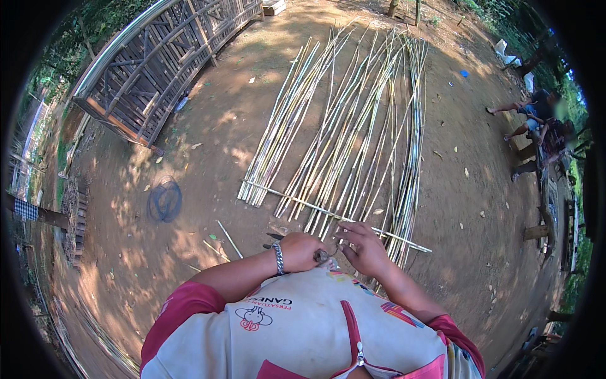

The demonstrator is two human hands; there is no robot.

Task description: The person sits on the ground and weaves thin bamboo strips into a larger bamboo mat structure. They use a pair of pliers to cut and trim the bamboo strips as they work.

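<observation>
My left hand (299,251), with a chain bracelet (278,259) at its wrist, is closed in front of my chest. A tool with a round brown end (321,256) is in its fist, and dark narrow tips (274,238) stick out on the far left side; the tool's kind is unclear. Just right of it, my right hand (366,251) has its fingers curled toward the thumb beside a thin dark strand. Whatever it pinches is too small to name. Beyond both hands, long thin bamboo poles (353,136) lie in rows on the ground, and a single crosswise pole (303,201) rests over their near ends.
A slatted bamboo panel (158,69) stands at the upper left. Dark netting (165,199) lies on the brown soil, with loose short sticks (230,239) nearer me. Two people (541,123) sit at the right edge by a wooden bench (536,232).
</observation>
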